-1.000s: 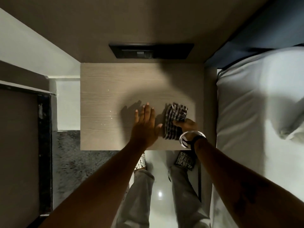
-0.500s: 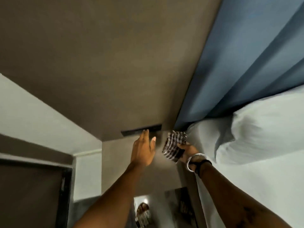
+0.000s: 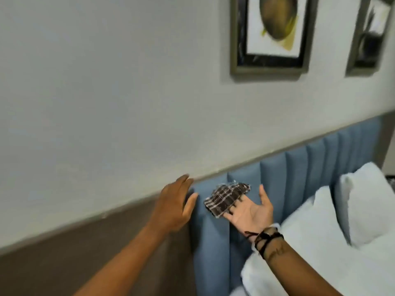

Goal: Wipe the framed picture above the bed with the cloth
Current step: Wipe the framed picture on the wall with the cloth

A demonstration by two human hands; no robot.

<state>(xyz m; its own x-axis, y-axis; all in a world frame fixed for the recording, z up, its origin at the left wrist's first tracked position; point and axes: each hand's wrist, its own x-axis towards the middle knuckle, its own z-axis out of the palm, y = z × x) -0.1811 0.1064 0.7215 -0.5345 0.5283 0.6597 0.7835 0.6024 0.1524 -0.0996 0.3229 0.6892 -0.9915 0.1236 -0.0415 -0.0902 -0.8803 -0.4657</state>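
A framed picture [image 3: 269, 35] with a dark frame and a brown oval on white hangs on the pale wall at the upper right, above the bed. My right hand [image 3: 250, 212] is turned palm up in front of the blue headboard, and a folded black-and-white checked cloth [image 3: 225, 198] rests on its spread fingers. My left hand [image 3: 176, 205] hovers open beside it to the left, near the headboard's edge, touching nothing that I can see. Both hands are well below the picture.
A second framed picture [image 3: 370, 35] hangs at the far right, cut by the view's edge. The padded blue headboard [image 3: 299, 174] runs along the wall above a brown panel [image 3: 85, 248]. White pillows [image 3: 352, 210] lie on the bed at the lower right.
The view has swung up from the bedside table to the wall and headboard. My right hand has lifted the cloth off the table and turned palm up; the left hand has risen alongside.
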